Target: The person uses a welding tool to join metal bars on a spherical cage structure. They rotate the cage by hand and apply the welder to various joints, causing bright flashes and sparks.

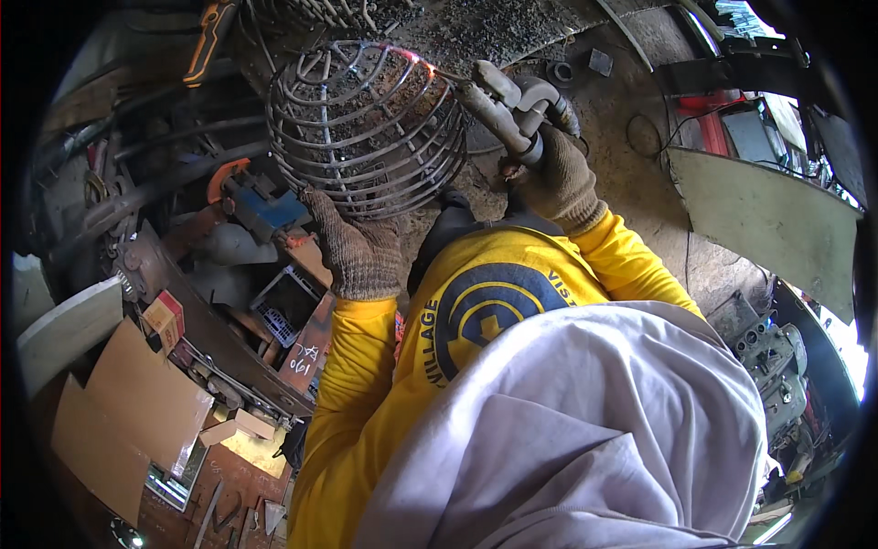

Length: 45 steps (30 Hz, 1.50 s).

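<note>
A round cage of bent metal rods tilts in front of me. Its rings are spaced apart and joined by crossing ribs. My left hand, in a brown knitted glove, grips its near rim at the lower left; part of the fingers is hidden by the glove's back. My right hand, gloved alike, is closed around the handle of a grey welding electrode holder. From its jaws a thin rod reaches to the cage's upper right rim, where the metal glows orange and white.
Dark grit covers the surface behind the cage. An orange-and-black tool lies at the upper left. Below it are a blue clamp-like tool and cardboard sheets. A pale board and machine parts stand at the right.
</note>
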Available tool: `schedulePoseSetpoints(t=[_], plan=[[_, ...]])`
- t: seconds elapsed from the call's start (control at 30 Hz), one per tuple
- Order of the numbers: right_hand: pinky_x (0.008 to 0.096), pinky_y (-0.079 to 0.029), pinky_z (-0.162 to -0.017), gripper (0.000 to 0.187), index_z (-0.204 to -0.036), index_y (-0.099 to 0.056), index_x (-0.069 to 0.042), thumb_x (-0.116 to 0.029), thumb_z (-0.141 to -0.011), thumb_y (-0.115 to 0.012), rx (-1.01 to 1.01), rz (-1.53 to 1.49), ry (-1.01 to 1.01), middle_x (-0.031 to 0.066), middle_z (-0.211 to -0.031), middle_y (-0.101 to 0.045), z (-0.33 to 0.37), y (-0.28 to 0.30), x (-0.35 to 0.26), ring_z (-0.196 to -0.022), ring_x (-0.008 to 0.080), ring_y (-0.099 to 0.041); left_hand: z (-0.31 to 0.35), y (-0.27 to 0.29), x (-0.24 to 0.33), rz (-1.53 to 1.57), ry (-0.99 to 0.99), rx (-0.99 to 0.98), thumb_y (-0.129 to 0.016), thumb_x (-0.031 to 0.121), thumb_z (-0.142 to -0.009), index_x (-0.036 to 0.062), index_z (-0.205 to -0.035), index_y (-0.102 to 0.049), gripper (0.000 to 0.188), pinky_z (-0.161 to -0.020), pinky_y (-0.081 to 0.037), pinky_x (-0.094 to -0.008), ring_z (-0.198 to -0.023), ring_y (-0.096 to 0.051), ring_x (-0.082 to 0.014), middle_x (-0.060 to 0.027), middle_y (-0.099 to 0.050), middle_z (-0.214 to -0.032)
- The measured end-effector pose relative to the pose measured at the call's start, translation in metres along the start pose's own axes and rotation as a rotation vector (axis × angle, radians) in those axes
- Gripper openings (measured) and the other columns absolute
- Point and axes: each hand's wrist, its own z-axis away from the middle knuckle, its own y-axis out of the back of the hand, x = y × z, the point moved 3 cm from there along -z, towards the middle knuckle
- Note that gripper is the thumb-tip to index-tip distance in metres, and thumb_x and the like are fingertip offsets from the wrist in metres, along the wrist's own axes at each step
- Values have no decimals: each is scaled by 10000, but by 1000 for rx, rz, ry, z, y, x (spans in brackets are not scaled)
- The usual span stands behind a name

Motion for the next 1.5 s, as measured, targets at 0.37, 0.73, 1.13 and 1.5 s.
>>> schedulePoseSetpoints(t=[0.37,0.73,1.13,1.5], plan=[[420,-474,-853,402,-1166,-599,-96,-103,-778,-704,94,-166,411,88,-1071,-601,-10,4,-13,-989,259,-577,-27,97,-6,625,1078,-218,-813,314,-769,37,-1178,-559,555,-662,-494,-202,-722,-568,-75,34,-586,-889],[402,-480,-877,581,-1332,-498,-40,-98,-781,-671,139,-123,306,155,-1202,-557,4,7,-8,-1029,281,-580,-1,3,-2,20,113,-131,-572,392,-931,73,-1404,-427,589,-1068,-419,-462,-1239,-514,-307,-154,-496,-1384],[402,-531,-787,548,-1223,-549,-58,-191,-743,-778,106,-47,127,174,-970,-681,5,-1,-3,-924,344,-685,4,5,8,-68,49,29,-561,482,-952,127,-1446,-388,633,-1056,-449,-518,-1284,-482,-326,-125,-451,-1450],[386,-526,-800,540,-1186,-555,-55,-174,-719,-800,31,-96,30,152,-945,-691,4,-10,10,-916,321,-688,3,2,5,-49,3,4,-579,458,-947,154,-1359,-510,516,-951,-544,-490,-1172,-590,-288,-90,-568,-1346]])
